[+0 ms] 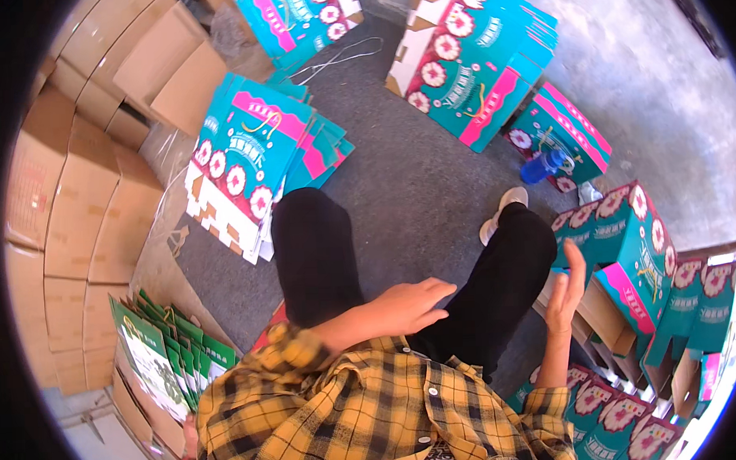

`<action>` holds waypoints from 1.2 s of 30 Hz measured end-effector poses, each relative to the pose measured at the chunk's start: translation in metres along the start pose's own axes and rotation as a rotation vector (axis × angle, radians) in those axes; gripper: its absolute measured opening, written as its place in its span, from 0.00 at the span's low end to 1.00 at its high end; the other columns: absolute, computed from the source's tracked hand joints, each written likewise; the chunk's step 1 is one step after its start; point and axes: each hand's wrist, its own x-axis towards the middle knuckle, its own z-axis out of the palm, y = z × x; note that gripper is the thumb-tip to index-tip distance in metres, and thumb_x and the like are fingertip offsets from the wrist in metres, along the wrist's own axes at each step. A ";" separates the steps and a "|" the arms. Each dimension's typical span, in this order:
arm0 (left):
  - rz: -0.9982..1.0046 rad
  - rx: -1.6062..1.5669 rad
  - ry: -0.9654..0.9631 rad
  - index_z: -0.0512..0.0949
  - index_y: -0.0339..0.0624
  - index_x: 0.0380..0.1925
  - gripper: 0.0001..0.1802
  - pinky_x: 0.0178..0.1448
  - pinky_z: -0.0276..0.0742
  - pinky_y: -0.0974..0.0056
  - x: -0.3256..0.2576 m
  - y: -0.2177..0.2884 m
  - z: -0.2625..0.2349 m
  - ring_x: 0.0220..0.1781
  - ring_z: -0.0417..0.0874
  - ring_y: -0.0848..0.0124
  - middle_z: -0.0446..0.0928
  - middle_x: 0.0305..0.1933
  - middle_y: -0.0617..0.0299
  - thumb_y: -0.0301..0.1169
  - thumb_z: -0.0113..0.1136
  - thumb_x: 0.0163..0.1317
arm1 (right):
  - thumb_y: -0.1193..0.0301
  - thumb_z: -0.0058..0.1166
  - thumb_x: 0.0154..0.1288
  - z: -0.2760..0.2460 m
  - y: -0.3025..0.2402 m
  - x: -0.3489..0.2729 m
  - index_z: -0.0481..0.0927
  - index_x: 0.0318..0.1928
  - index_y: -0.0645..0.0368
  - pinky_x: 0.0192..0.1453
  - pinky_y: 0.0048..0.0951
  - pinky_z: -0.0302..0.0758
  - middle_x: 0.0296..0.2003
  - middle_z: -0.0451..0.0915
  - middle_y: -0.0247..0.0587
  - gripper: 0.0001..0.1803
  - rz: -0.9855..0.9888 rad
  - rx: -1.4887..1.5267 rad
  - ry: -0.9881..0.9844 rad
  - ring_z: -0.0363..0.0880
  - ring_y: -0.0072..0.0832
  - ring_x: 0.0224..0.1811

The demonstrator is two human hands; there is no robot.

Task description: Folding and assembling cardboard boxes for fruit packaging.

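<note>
My left hand reaches across in front of my body, fingers stretched out, with nothing in it. My right hand is raised beside my right knee, its fingers pointing up and apart; it looks to hold nothing. Nearest to it stands a teal and pink carton with flower prints, upright at my right. Whether the fingertips touch this carton I cannot tell. Beyond my left knee leans a stack of flat, folded teal cartons with cord handles. A larger stack of teal cartons lies farther ahead.
Brown cardboard boxes are piled along the left. Green paper bags stand at the lower left. A blue bottle is beside a small teal carton ahead right. White cord lies on the dark mat. More teal cartons fill the lower right.
</note>
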 end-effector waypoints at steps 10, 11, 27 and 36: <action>-0.202 -1.149 1.183 0.75 0.36 0.48 0.14 0.43 0.77 0.69 -0.142 -0.128 -0.091 0.38 0.82 0.71 0.80 0.42 0.57 0.33 0.51 0.69 | 0.76 0.56 0.58 0.104 -0.077 0.092 0.78 0.46 0.62 0.43 0.36 0.77 0.37 0.81 0.47 0.14 -0.163 -0.009 -0.575 0.81 0.42 0.38; -0.294 -1.301 1.196 0.75 0.36 0.47 0.13 0.45 0.77 0.68 -0.139 -0.159 -0.092 0.39 0.81 0.70 0.79 0.43 0.57 0.32 0.51 0.68 | 0.76 0.55 0.59 0.110 -0.076 0.095 0.78 0.45 0.63 0.40 0.36 0.77 0.36 0.80 0.48 0.13 -0.233 -0.065 -0.555 0.81 0.44 0.35; -0.051 -2.232 1.914 0.59 0.31 0.60 0.34 0.56 0.78 0.56 -0.078 -0.386 -0.117 0.55 0.76 0.60 0.72 0.53 0.51 0.47 0.55 0.67 | 0.77 0.54 0.60 0.159 -0.077 0.101 0.76 0.45 0.61 0.39 0.41 0.74 0.33 0.78 0.48 0.12 -0.312 -0.299 -0.658 0.78 0.46 0.36; -0.171 -2.300 1.917 0.61 0.27 0.55 0.35 0.53 0.80 0.57 -0.073 -0.387 -0.139 0.53 0.78 0.61 0.73 0.51 0.52 0.49 0.58 0.64 | 0.77 0.54 0.60 0.164 -0.080 0.104 0.76 0.45 0.61 0.41 0.40 0.75 0.36 0.79 0.48 0.12 -0.298 -0.330 -0.687 0.79 0.46 0.38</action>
